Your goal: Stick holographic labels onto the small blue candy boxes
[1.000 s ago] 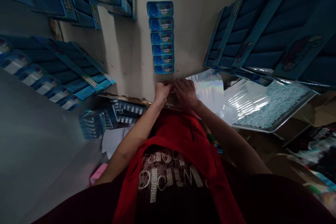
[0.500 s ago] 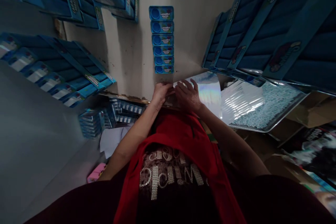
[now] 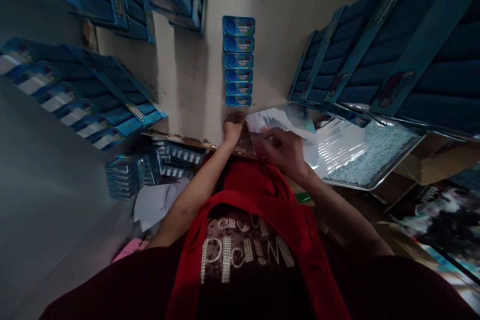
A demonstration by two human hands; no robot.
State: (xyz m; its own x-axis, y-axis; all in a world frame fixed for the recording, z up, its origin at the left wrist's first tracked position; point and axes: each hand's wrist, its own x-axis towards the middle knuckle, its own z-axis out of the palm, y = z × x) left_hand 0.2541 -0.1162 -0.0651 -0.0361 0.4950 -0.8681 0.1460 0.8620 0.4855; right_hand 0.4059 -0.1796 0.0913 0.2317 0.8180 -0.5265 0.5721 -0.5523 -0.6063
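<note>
A glossy plastic sheet (image 3: 296, 116), shiny like film, lies at the table's front edge, to the right of centre. Over its near left part my right hand (image 3: 287, 152) is closed, the fingers bent and the thumb and forefinger pinching at the sheet's edge. My left hand (image 3: 233, 127) rests at the sheet's left corner; its fingertips are dark and blurred, so its grip cannot be made out. Straight ahead of the hands, several small blue caramel packs (image 3: 239, 61) stand in one column on the pale table (image 3: 202, 70).
Blue display boxes (image 3: 345, 55) stand stacked on the right, with more blue boxes (image 3: 93, 85) on the left. A metal tray (image 3: 378, 160) of small pale-blue pieces lies beyond the sheet. White papers (image 3: 157, 202) and blue packs (image 3: 125, 175) sit below the table edge.
My right hand has shifted right and towards me, its fingers now curled instead of spread. My left hand has moved slightly right, apart from it. More of the sheet shows.
</note>
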